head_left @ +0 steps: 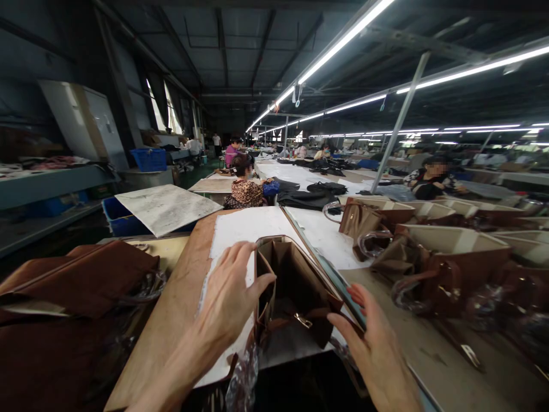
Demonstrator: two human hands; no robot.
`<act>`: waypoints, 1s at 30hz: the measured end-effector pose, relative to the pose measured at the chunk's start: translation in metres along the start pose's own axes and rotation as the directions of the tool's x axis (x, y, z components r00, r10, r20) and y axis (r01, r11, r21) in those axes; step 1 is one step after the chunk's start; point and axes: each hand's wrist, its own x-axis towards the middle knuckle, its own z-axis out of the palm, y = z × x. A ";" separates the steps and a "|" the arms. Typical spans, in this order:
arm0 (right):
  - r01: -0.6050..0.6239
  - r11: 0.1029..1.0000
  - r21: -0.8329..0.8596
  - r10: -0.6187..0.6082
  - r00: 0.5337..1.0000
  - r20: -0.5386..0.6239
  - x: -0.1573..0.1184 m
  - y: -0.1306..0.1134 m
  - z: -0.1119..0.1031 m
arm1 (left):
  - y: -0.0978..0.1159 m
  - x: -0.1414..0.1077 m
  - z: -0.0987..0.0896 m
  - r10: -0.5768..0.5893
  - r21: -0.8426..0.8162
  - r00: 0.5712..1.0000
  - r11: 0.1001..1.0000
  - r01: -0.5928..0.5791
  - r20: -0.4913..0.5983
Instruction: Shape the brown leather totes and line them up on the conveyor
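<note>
An open brown bag (300, 272) stands on the white-covered table in front of me, its dark inside facing up and a gold clasp on its near side. My left hand (229, 289) is at the bag's left edge, fingers apart, thumb over the rim. At the right side of the bag, my right hand (369, 337) has its fingers spread, the thumb close to the bag's near right corner. Neither hand is closed on anything. A plastic-wrapped handle (243, 377) hangs at the table's near edge.
Several brown bags (454, 252) with wrapped handles stand on the right. More brown bags (81, 280) lie on the left. A pale board (169, 207) rests on a blue bin (124, 218). A person (244, 186) sits beyond the table; other people are farther off.
</note>
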 end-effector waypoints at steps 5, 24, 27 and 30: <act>-0.179 0.983 0.045 0.172 0.977 0.128 0.016 -0.014 0.026 | 0.007 0.073 0.043 0.195 0.169 0.953 0.957 -0.237 0.232; -0.245 0.818 0.520 -0.235 0.682 0.692 0.112 0.056 -0.005 | -0.053 0.073 0.032 0.159 -0.167 0.777 0.983 -0.070 0.609; -0.278 0.801 0.531 -0.234 0.670 0.704 0.108 0.061 0.000 | -0.052 0.074 0.034 0.163 -0.229 0.768 0.973 -0.022 0.620; -0.308 0.799 0.517 -0.203 0.671 0.714 0.109 0.062 0.000 | -0.052 0.077 0.035 0.219 -0.310 0.780 0.950 -0.035 0.586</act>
